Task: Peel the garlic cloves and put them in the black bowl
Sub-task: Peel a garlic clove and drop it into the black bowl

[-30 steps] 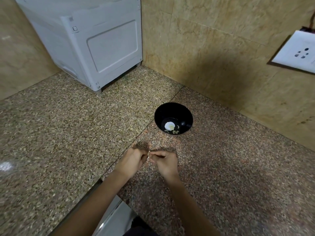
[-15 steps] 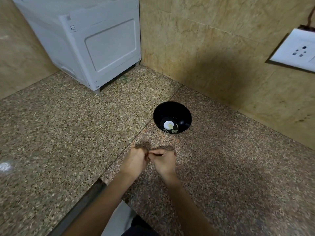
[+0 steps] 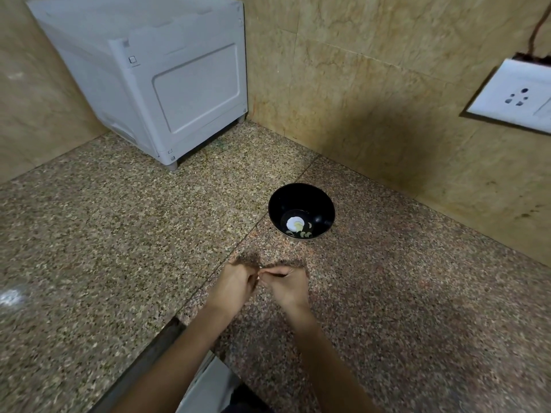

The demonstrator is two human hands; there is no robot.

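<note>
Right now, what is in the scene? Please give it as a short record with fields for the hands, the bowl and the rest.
left hand: fingers curled, pinches a clove
right hand: fingers curled, pinches the same clove
clove: small pale bit between the fingertips, mostly hidden
bowl: black, upright on the counter, beyond the hands, apart from them
in bowl: a few peeled cloves; a white round patch, unclear what
rest: white appliance in the corner; socket on the wall
</note>
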